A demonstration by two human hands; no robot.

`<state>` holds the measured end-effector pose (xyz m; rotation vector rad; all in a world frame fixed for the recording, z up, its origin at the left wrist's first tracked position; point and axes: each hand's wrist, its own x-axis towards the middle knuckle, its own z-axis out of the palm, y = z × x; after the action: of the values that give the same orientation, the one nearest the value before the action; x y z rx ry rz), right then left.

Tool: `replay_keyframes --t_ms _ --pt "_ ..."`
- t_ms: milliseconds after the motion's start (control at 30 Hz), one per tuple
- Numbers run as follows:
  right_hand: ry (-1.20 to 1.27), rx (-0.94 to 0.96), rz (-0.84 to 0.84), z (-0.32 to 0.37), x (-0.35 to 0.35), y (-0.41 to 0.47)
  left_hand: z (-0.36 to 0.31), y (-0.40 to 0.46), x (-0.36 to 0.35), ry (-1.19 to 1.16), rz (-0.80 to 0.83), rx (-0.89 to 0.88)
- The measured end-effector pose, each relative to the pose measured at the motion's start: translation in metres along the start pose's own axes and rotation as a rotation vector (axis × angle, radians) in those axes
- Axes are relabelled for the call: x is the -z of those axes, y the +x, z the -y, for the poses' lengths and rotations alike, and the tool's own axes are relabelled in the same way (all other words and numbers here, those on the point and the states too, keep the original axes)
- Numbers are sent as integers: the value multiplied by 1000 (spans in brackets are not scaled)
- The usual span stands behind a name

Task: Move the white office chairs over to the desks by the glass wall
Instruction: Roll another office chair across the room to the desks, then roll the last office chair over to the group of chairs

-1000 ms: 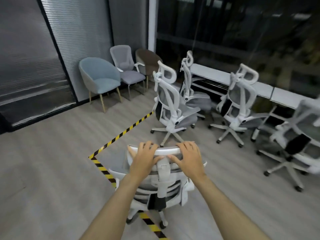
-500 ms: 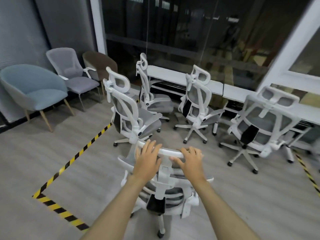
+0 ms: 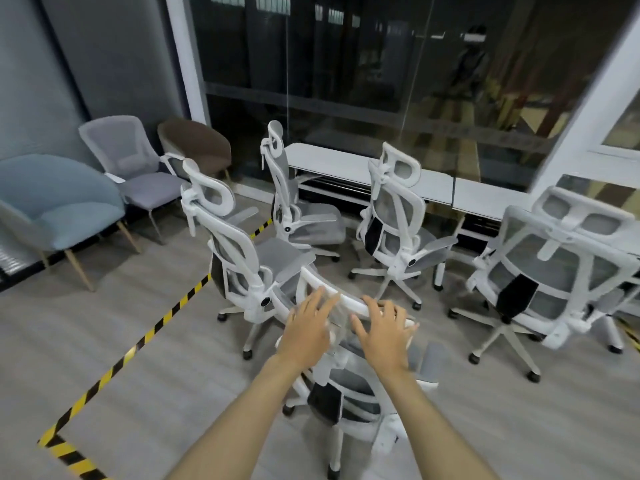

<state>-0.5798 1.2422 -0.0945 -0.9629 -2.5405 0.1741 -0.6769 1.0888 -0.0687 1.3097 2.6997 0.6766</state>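
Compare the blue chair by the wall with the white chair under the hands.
The blue chair has a solid upholstered shell; the white chair has a mesh back on a white frame. The blue chair stands on fixed wooden legs; the white chair rides on a wheeled base. The blue chair sits untouched outside the striped tape; the white chair has the left hand and right hand on its headrest. Both have grey-toned seats.

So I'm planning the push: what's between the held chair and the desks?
Head view: two white chairs, one close ahead-left, another by the desks.
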Motion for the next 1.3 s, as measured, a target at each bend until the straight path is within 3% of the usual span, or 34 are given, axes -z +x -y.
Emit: replay_keyframes --t_ms 267,433,600,867,1300 --pt "10 14 113 -3 -5 60 28 20 12 -20 23 92" --pt "-31 260 86 49 -11 54 63 -2 33 -5 -5 220" --pt "145 488 258 139 -19 25 107 -68 70 59 -76 345" --pt "202 820 414 325 -17 -104 209 -267 140 244 -137 690" --pt "246 1371 601 621 24 -435 328 -683 231 255 -247 1229"
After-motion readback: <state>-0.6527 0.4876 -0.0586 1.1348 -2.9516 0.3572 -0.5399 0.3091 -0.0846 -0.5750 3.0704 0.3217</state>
